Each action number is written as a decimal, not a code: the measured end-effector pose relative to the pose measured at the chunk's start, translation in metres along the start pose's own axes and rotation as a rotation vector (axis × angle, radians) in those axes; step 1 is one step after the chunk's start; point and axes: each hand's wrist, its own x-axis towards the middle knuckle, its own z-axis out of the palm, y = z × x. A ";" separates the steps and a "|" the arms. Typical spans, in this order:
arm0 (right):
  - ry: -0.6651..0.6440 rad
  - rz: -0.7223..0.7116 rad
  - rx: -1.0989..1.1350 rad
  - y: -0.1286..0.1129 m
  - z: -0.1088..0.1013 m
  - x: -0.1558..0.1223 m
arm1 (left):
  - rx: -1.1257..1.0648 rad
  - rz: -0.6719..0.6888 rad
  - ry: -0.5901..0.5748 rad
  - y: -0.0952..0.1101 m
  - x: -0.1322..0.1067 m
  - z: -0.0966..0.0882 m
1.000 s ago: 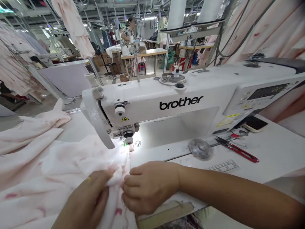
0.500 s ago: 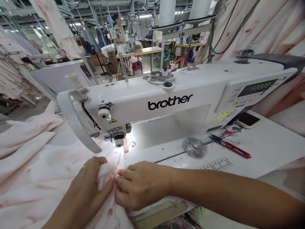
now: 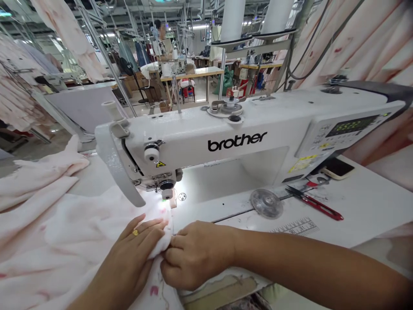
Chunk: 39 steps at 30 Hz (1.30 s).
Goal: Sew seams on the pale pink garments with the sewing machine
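Pale pink fabric [image 3: 58,232] with faint red print lies across the table's left half and runs under the needle of a white Brother sewing machine [image 3: 232,137]. My left hand [image 3: 132,254], with a gold ring on one finger, rests on the fabric just in front of the presser foot [image 3: 167,196], its fingers stretched forward and pressing the cloth down. Beside it, my right hand [image 3: 196,254] is curled, pinching the fabric's edge. Both hands touch each other at the seam.
A metal bobbin disc [image 3: 266,203] and red thread snips [image 3: 314,202] lie on the white table right of the hands. A phone [image 3: 337,168] sits under the machine's control panel. Pink cloth hangs at the right. A person works at a distant table.
My left hand has uncurled from gripping a bunch of fabric to lying flatter with fingers extended toward the needle. The right hand keeps its pinch. The view shifted slightly.
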 end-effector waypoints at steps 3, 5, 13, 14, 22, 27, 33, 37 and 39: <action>-0.054 0.027 0.012 -0.001 -0.002 -0.001 | -0.037 -0.006 0.016 -0.001 -0.002 0.005; -0.135 0.062 0.023 0.000 -0.005 -0.001 | -0.072 -0.024 0.044 -0.003 0.000 0.008; -0.345 0.240 0.176 0.018 -0.006 -0.001 | -0.071 -0.004 -0.074 -0.036 0.032 -0.008; -0.333 0.240 0.180 0.020 -0.006 -0.001 | -0.056 0.005 -0.093 -0.038 0.035 -0.011; -0.305 0.070 0.154 0.019 -0.012 -0.001 | 0.232 -0.090 0.081 0.002 0.004 -0.008; -0.324 0.149 0.260 0.018 -0.011 0.000 | 0.162 -0.268 0.072 0.000 -0.005 0.003; -0.190 0.536 0.260 0.020 -0.008 0.005 | -0.060 -0.535 0.003 -0.033 0.043 -0.028; -0.169 0.776 0.251 0.020 -0.007 0.008 | -0.219 -0.529 0.071 -0.032 0.052 -0.033; -0.176 0.843 0.278 0.020 -0.006 0.010 | -0.145 -0.532 0.033 -0.029 0.049 -0.029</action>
